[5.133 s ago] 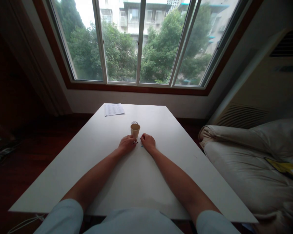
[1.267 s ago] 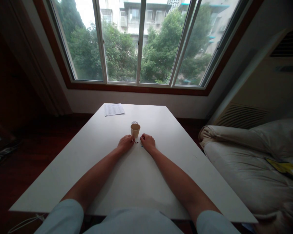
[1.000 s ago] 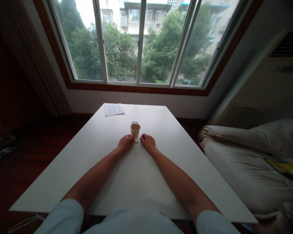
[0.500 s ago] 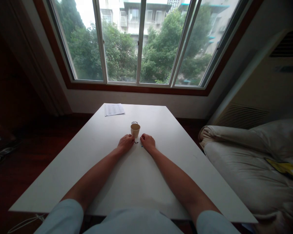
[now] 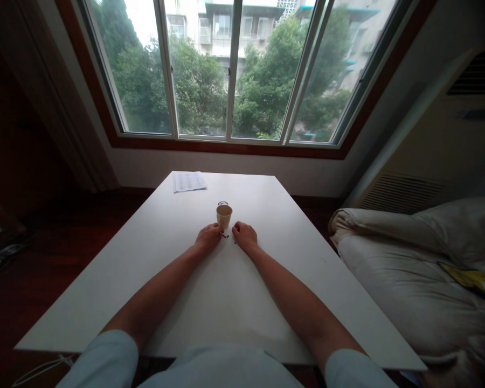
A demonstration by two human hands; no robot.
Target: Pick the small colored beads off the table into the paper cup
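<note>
We see a plain tan cup [image 5: 224,216] standing upright, mouth up, about midway between the left and right edges of the table [image 5: 226,302] and well in from all four corners. We cannot make out what, if anything, is inside it. Just on its near-edge side we find a few tiny dark pieces [image 5: 227,236] lying close together, too small for us to identify. Slightly closer to the right and near edges lies a tiny blue piece [image 5: 235,242].
</note>
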